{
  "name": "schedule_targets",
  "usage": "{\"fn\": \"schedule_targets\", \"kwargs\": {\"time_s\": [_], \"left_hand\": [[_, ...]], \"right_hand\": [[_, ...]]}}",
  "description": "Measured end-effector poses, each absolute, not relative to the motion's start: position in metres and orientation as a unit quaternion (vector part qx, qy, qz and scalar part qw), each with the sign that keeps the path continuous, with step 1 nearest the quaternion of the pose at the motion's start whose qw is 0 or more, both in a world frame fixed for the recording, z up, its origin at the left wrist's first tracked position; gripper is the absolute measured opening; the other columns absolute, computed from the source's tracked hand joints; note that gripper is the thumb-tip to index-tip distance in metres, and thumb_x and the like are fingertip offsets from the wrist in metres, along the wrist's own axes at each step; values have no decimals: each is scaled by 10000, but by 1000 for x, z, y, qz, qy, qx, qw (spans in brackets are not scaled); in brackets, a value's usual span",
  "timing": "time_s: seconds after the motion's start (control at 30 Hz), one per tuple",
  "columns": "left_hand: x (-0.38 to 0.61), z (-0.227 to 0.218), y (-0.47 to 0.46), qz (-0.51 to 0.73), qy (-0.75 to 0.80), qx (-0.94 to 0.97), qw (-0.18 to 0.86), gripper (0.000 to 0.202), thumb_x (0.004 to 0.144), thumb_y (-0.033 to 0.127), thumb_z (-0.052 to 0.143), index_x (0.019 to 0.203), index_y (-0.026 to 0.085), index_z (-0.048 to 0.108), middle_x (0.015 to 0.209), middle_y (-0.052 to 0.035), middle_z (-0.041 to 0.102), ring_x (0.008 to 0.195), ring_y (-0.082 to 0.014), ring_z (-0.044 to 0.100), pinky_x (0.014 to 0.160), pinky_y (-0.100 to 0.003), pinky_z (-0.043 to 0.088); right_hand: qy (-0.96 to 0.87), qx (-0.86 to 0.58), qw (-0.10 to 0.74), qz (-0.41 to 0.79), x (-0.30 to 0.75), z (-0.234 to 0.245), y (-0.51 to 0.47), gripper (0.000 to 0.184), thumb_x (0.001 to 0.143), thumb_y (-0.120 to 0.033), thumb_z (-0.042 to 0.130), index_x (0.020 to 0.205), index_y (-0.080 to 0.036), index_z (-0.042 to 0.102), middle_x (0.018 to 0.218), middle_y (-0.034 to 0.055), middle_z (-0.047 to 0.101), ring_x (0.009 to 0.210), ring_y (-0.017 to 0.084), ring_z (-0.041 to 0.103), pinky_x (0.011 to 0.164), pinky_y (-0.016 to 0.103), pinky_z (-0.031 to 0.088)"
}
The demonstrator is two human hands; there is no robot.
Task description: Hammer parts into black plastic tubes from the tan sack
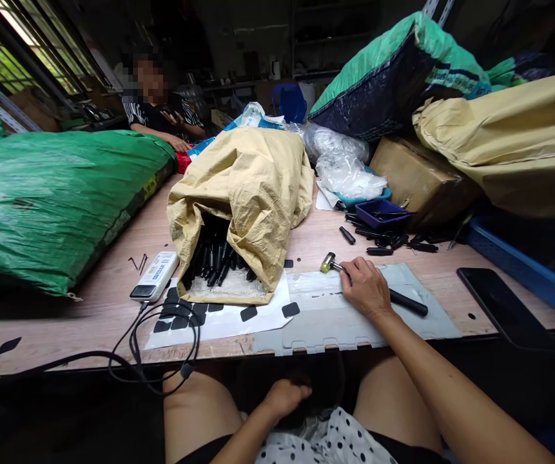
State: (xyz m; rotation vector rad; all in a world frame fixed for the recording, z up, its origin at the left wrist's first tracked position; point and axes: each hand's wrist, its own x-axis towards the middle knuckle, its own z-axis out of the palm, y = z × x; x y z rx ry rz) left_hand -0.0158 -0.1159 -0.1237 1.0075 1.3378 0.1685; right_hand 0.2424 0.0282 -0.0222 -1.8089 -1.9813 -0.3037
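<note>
My right hand [365,285] rests on a small mallet [403,299] that lies on a grey foam mat [335,322] at the table's front edge; its fingers curl over the black handle, and the yellowish head [327,262] points left. My left hand [285,394] is below the table edge between my knees, fingers closed; anything in it is hidden. A tan woven sack [243,187] lies open toward me, with several black handle-like parts [214,261] spilling from its mouth onto white paper [219,319].
A white power bank [155,276] with a black cable [161,348] sits left of the sack. A green sack [49,193] fills the left. Blue trays [382,212], loose black parts, a cardboard box [417,180], a phone [504,308] and more sacks lie right. A person sits across the table.
</note>
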Motion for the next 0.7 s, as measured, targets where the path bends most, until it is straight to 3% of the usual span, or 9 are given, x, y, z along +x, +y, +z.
{"fn": "schedule_targets", "kwargs": {"time_s": [0.13, 0.23, 0.33, 0.4, 0.47, 0.53, 0.7], "left_hand": [[-30, -53, -116, -2, 417, 483, 770, 352, 658, 429, 861, 867, 173, 739, 698, 5, 656, 602, -120, 557, 636, -259, 456], [-54, 7, -83, 97, 348, 466, 807, 437, 732, 554, 822, 876, 154, 723, 665, -9, 637, 570, -128, 588, 593, -254, 465], [-73, 38, -28, 433, 503, 450, 597, 377, 811, 538, 750, 798, 169, 670, 600, 30, 552, 553, -102, 500, 580, -229, 420], [-79, 38, 9, 541, 611, 431, 386, 326, 839, 502, 702, 822, 178, 677, 655, 18, 583, 621, -127, 521, 628, -244, 437], [-79, 30, 39, 507, 690, 466, 222, 269, 846, 447, 670, 836, 180, 699, 745, -14, 636, 696, -164, 566, 699, -281, 465], [-76, 20, 59, 402, 732, 534, 132, 230, 852, 396, 643, 844, 181, 726, 823, -51, 661, 757, -206, 603, 755, -320, 476], [-79, 6, 65, 235, 753, 608, 89, 245, 897, 371, 614, 949, 179, 756, 970, -118, 667, 888, -283, 650, 783, -366, 483]], "right_hand": [[-718, -652, 217, -111, 243, -23, 28, 224, 976, -267, 527, 1084, -201, 713, 971, 75, 617, 942, 227, 519, 810, 347, 368], [-719, -651, 217, -112, 243, -24, 28, 222, 975, -265, 528, 1082, -201, 712, 971, 77, 617, 938, 227, 517, 801, 349, 365], [-718, -650, 224, -112, 243, -24, 28, 212, 964, -257, 539, 1073, -200, 712, 968, 79, 617, 935, 228, 514, 790, 350, 360], [-717, -650, 226, -110, 242, -23, 28, 209, 956, -253, 545, 1068, -201, 713, 965, 80, 617, 934, 229, 511, 784, 350, 356], [-716, -652, 224, -106, 242, -22, 28, 209, 950, -251, 549, 1069, -202, 714, 966, 81, 616, 935, 230, 509, 782, 349, 354], [-717, -653, 222, -103, 242, -21, 28, 211, 949, -250, 548, 1071, -202, 714, 966, 81, 615, 936, 229, 508, 784, 347, 354], [-716, -654, 222, -103, 242, -21, 28, 217, 963, -254, 533, 1070, -201, 714, 964, 80, 612, 937, 228, 509, 803, 347, 361]]}}
